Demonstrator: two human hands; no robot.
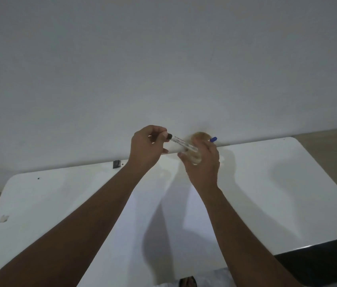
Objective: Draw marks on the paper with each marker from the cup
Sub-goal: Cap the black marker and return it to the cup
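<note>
Here both bare arms reach forward over a white table (60, 193) that stands against a pale wall (163, 59). The left hand (146, 149) is raised near the table's far edge, its thumb and fingers pinched on the dark cap end of a marker (182, 142). The marker has a white barrel with small print and slants down to the right, toward the right hand (202, 162). Its lower end is lost among the fingers and the glass there, so I cannot tell whether it sits inside the cup or is held by the right hand.

The right hand is curled around a clear cup (198, 141) with a yellowish tint, tilted so its rim faces the camera. A second marker with a blue cap (213, 139) sticks out just past the cup's right side, above the knuckles.

Below the hands a sheet of white paper (153, 224) lies flat on the table, partly crossed by the arms' shadows; no marks can be made out on it in this light. A small black square fitting (116, 164) sits at the table's far edge, left of the left wrist.
</note>
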